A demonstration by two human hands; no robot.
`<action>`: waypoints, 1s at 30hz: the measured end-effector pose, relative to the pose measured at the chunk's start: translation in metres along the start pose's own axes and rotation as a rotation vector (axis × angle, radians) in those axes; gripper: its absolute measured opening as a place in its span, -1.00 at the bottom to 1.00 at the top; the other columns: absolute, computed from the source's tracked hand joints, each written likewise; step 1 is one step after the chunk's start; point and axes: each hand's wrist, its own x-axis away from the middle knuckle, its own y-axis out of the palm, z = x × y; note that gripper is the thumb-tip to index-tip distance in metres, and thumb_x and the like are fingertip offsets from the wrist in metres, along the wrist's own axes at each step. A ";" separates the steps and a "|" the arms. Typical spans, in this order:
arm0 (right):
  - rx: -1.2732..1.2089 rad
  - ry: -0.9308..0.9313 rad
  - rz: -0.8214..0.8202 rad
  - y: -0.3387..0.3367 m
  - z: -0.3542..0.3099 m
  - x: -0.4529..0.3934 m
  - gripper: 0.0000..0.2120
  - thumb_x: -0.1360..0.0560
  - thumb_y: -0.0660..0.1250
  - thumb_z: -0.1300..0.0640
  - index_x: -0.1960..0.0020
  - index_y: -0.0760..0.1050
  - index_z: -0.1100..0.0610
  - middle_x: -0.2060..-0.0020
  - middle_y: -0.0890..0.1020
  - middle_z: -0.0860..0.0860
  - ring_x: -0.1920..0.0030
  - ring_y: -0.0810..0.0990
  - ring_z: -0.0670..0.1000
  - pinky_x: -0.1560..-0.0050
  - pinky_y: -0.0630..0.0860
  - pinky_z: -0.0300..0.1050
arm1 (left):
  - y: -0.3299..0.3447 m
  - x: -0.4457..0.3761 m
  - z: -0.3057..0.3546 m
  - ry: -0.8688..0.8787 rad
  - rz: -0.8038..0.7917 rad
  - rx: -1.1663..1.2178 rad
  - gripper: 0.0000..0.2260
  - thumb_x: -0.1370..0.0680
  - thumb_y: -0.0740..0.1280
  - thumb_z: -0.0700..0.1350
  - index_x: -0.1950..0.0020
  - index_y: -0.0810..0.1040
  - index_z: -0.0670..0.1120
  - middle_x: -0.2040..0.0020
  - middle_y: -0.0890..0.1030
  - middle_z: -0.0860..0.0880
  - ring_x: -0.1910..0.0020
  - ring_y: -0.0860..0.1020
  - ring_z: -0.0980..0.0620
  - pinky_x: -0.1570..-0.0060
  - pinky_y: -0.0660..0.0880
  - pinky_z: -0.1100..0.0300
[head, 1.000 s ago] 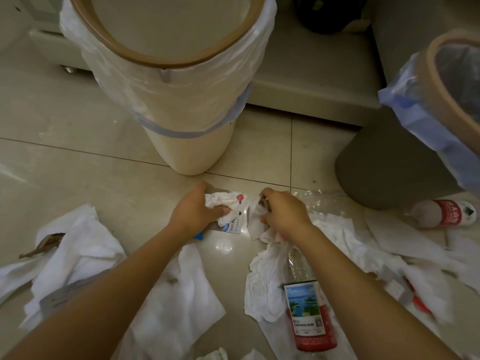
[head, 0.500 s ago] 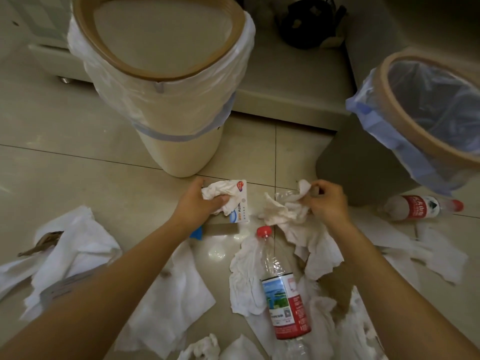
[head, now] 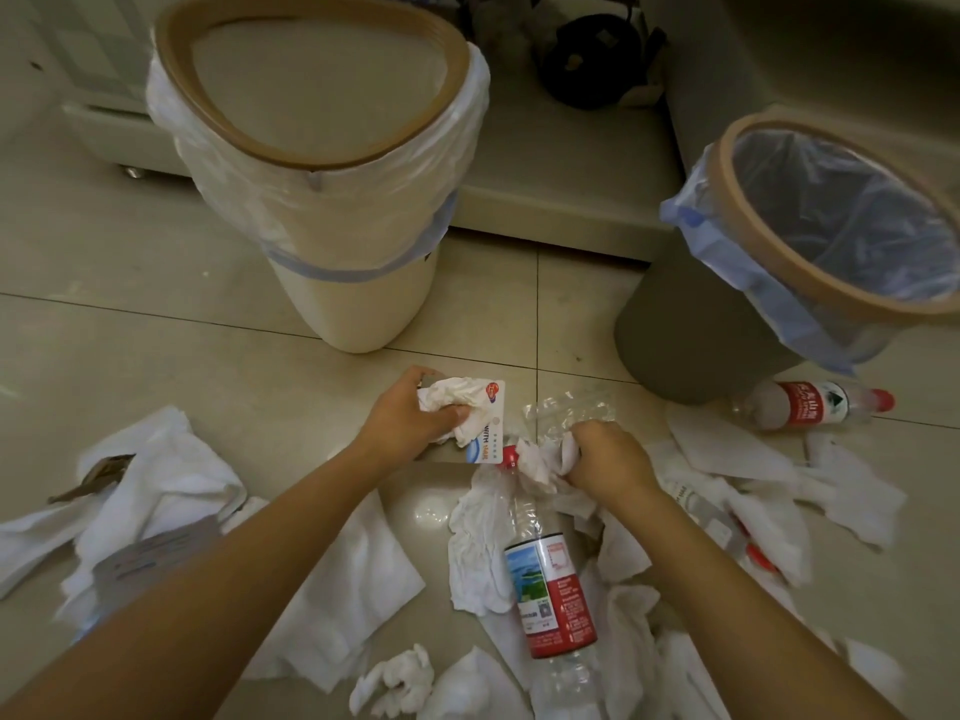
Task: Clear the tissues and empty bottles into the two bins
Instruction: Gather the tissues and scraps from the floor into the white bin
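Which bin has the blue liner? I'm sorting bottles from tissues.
The grey bin on the right, beside the red-labelled bottle. Its bag is blue; the cream bin on the left has a clear whitish bag.

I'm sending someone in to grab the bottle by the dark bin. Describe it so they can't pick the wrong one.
Find the dark grey bin with the blue liner, on the right. On the floor at its base, on the bin's right, lies a clear bottle on its side, red cap pointing right. Unlike the other bottle nearer the hands, it has an all-red label and no tissues over it.
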 end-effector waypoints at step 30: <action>-0.993 -0.516 0.644 -0.272 -0.203 0.012 -0.92 -0.41 0.47 0.14 0.09 0.63 0.07 0.16 0.66 -0.03 0.11 0.63 -0.08 0.10 0.63 -0.11 | -0.172 0.043 0.211 0.378 0.608 0.063 -0.65 -0.44 0.46 -0.07 -0.13 0.40 0.06 -0.05 0.52 0.04 0.02 0.52 0.06 0.21 0.48 0.28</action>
